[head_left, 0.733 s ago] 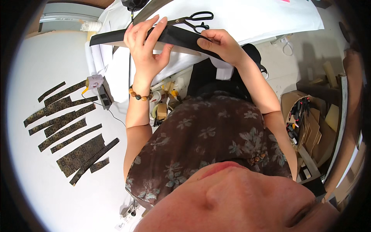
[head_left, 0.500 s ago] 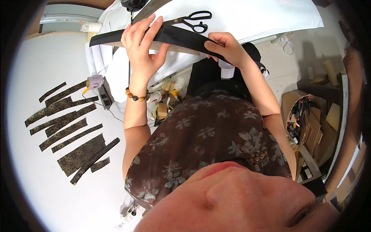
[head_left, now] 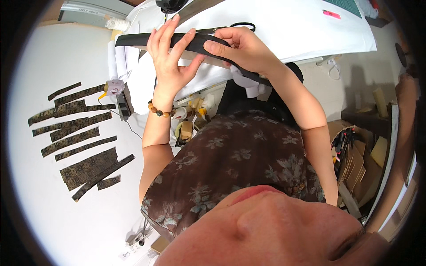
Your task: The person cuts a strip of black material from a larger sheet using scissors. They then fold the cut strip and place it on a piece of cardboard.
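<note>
A long black strip [head_left: 129,40] with a pale underside is held up above the near edge of the white table. My left hand [head_left: 168,60] grips it near its left part, the fingers over the black face and the thumb below. My right hand [head_left: 244,48] pinches it farther right, thumb lying flat on the black side, and the strip's right end trails down under that wrist. Below my right hand hangs a curled white band [head_left: 245,82] over my lap. Black-handled scissors [head_left: 248,24] lie on the table just beyond, partly covered by my right hand.
Dark patterned strips [head_left: 82,139] are spread on the white surface at left, near a roll of tape [head_left: 114,87]. White rolls [head_left: 116,64] stand beside the table's left corner. A green mat [head_left: 344,6] and a pink item [head_left: 331,14] lie far right. Cardboard pieces [head_left: 357,162] fill a box at right.
My right hand has slid left along the strip, closer to my left hand, and now hides most of the scissors. More of the curled white band shows below. The whole view has shifted slightly.
</note>
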Motion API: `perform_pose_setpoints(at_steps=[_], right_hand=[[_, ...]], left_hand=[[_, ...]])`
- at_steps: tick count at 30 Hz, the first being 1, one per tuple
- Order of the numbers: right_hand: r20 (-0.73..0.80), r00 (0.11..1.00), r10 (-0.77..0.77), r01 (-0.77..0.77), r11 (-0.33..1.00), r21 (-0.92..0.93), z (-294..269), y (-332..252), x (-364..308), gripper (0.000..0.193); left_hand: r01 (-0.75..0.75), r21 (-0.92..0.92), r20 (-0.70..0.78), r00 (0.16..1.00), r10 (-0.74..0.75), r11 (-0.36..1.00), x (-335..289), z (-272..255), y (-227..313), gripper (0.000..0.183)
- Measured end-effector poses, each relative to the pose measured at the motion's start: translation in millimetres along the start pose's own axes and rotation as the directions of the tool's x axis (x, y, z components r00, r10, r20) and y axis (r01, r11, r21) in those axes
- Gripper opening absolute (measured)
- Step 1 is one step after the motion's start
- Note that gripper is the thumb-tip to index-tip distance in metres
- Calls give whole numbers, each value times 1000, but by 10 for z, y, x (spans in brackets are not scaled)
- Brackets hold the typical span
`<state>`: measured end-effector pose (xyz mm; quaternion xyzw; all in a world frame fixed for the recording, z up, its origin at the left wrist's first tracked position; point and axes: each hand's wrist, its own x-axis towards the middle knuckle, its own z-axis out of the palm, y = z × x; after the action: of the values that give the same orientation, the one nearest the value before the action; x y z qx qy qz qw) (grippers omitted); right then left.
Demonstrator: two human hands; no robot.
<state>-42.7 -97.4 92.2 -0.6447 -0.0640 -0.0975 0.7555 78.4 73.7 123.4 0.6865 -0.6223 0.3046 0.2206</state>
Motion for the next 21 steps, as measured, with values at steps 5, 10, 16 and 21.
perform_pose_setpoints(at_steps=[5,10,16,21], right_hand=[[-41,998,54,-55,998,-31,83,-58,34,34],[-110,990,85,-85,996,4,126,-148,77,37],[-141,986,89,-94,995,-25,201,-278,64,33],[-153,987,43,-54,996,-64,280,-482,110,30]], left_hand=[[200,-66,62,979,-196,978,-229,-37,-393,82],[211,97,-52,977,-207,973,-254,-77,-431,89],[277,-15,-105,955,-277,961,-443,-43,-701,79],[294,5,-116,950,-291,956,-406,-94,-637,76]])
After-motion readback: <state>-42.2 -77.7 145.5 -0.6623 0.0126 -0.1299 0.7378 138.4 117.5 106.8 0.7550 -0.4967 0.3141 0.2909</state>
